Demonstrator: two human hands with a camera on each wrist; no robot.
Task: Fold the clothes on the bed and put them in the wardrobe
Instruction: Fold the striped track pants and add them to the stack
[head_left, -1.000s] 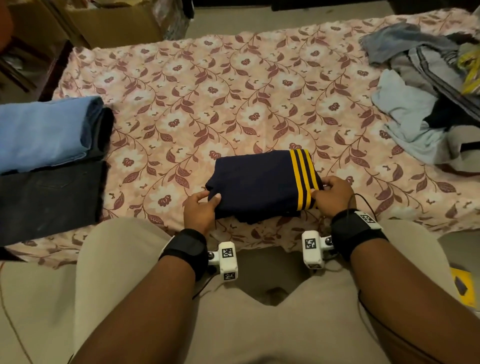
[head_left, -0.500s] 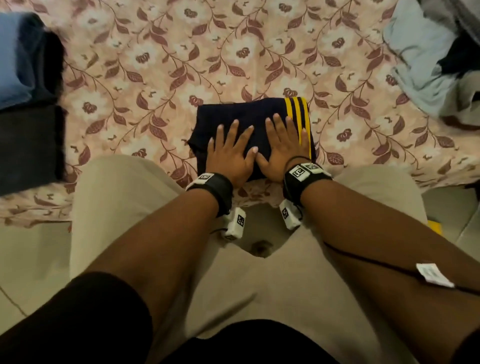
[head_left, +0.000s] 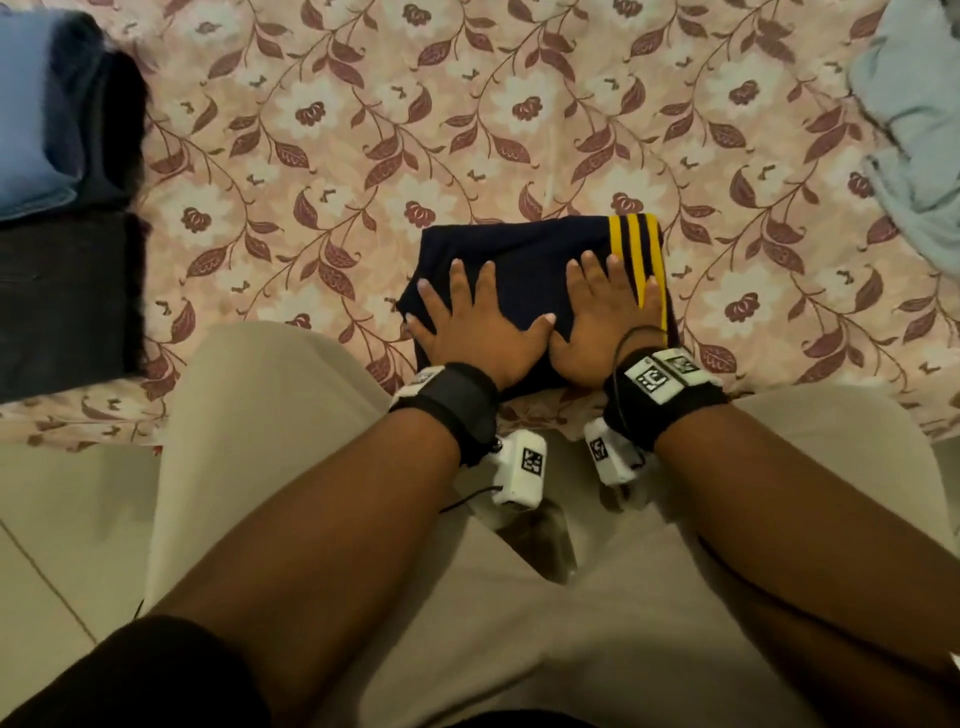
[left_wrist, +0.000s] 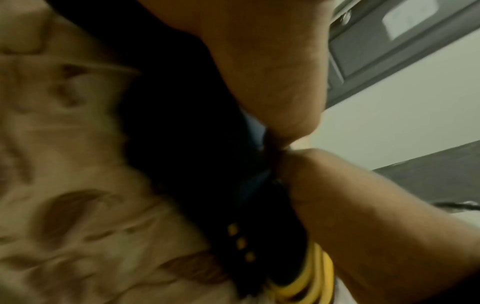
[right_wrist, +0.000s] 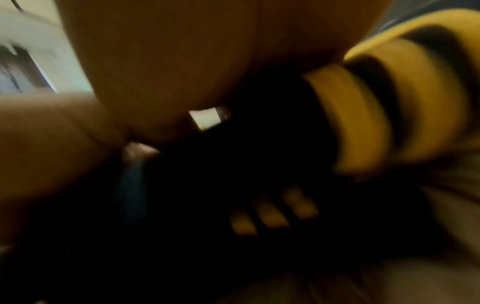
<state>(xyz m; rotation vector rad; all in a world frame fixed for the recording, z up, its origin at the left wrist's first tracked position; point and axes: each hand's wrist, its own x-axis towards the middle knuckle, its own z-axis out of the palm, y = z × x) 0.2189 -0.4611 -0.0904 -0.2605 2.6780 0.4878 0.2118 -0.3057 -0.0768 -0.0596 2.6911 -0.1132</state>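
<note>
A folded navy garment with yellow stripes (head_left: 535, 249) lies near the front edge of the bed (head_left: 415, 130), which has a floral sheet. My left hand (head_left: 470, 322) lies flat on its left half, fingers spread and straight. My right hand (head_left: 597, 317) presses flat on its right half, fingers reaching the yellow stripes. The thumbs nearly meet in the middle. In the blurred left wrist view the navy garment (left_wrist: 197, 156) shows dark under the palm. In the right wrist view the garment's yellow stripes (right_wrist: 363, 127) fill the right side.
A folded light blue garment (head_left: 36, 114) and a folded dark garment (head_left: 62, 296) lie at the bed's left. A loose pale blue piece of clothing (head_left: 914, 135) lies at the right edge. My legs in beige trousers (head_left: 291, 431) stand against the bed.
Both hands went from pinching the garment's near corners to lying flat on top. Since half a second ago they have spread slightly apart. The head view tilted down and closer.
</note>
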